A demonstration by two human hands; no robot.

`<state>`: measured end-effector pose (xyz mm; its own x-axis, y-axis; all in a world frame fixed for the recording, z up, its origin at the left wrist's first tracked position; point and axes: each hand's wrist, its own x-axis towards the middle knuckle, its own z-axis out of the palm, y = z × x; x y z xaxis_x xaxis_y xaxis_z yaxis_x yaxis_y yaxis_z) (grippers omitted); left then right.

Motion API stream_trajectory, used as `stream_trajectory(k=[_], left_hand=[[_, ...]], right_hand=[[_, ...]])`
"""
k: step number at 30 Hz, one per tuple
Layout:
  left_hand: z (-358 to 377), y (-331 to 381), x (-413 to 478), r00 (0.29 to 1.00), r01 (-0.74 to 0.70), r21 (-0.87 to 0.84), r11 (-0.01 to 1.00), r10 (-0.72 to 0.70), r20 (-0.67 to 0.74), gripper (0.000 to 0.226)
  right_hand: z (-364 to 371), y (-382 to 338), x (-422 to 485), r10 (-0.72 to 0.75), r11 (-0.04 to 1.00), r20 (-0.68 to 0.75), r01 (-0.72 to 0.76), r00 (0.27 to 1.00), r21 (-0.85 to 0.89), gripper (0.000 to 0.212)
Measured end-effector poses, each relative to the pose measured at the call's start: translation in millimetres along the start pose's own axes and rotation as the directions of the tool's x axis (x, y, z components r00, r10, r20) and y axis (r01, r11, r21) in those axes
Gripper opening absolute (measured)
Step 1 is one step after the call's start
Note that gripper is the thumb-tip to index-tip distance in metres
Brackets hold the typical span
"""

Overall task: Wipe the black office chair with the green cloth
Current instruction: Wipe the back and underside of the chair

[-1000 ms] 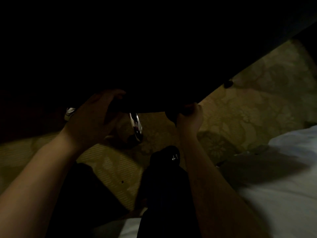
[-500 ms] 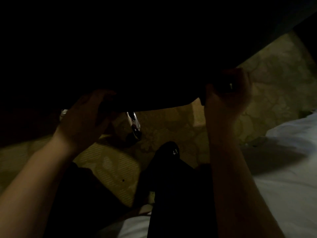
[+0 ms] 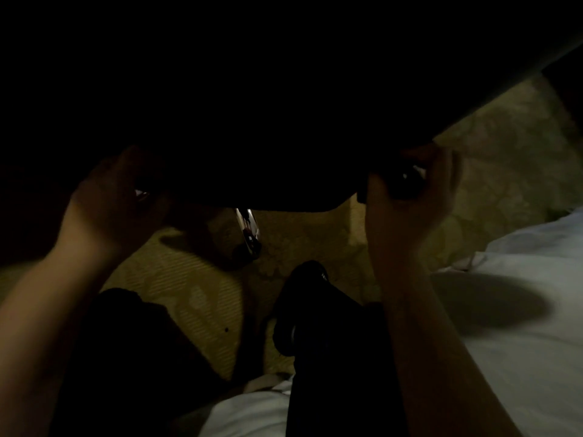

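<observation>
Black office chair (image 3: pixel 284 105): a dark mass filling the upper half of the view, right in front of the person and above the floor; its detail is lost in the dark
Chair's axis: the visible lower edge runs left to right across mid-frame, dips in a curve between the two hands, then climbs steeply to the upper right corner
Chrome leg (image 3: pixel 247 227): sticks out from under the curved edge and points down and slightly right, ending at a dark caster (image 3: pixel 244 252) on the carpet (image 3: pixel 189 294)
Left hand (image 3: pixel 116 200): raised to the chair's lower edge on the left, back of the hand to the camera, fingers bent into the shadow; whether it holds anything cannot be told, though a small glint shows by the fingers
Right hand (image 3: pixel 407 216): raised at the right end of the curved edge, fingers and thumb wrapped round a dark rounded piece (image 3: pixel 407 182) with a small bright glint
Green cloth: too dark to make out
Carpet: pale, patterned, under the chair
Bed sheet (image 3: pixel 520 357): white, at the lower right, with a soft shadow on it
Person's legs: dark trousers (image 3: pixel 340 357) and a black shoe (image 3: pixel 307 279) pointing towards the caster
</observation>
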<state>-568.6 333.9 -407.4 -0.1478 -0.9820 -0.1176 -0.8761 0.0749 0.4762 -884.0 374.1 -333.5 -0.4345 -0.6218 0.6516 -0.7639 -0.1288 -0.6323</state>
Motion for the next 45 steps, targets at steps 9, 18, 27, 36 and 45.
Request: stream_trajectory(k=[9, 18, 27, 36, 45], left_hand=[[6, 33, -9, 0.972, -0.23, -0.076, 0.97, 0.224, -0.075, 0.045], [6, 42, -8, 0.979, -0.201, -0.182, 0.962, 0.196, -0.049, 0.042], [2, 44, -12, 0.987, -0.159, -0.241, 0.957, 0.148, -0.065, 0.04], [6, 45, -9, 0.975, -0.223, -0.163, 0.961, 0.224, -0.015, 0.048], [-2, 51, -12, 0.985, -0.157, -0.156, 0.975, 0.165, 0.041, 0.053]], right_hand=[[36, 55, -74, 0.281, 0.959, 0.281, -0.283, 0.918, -0.032, 0.028], [47, 74, -87, 0.441, 0.893, 0.425, -0.434, 0.791, -0.119, 0.03], [27, 43, -50, 0.351, 0.932, 0.271, -0.361, 0.896, -0.013, 0.025], [0, 22, 2, 0.007, 0.998, -0.124, 0.001, 0.992, 0.057, 0.023], [21, 43, -32, 0.397, 0.914, -0.009, -0.395, 0.918, 0.09, 0.032]])
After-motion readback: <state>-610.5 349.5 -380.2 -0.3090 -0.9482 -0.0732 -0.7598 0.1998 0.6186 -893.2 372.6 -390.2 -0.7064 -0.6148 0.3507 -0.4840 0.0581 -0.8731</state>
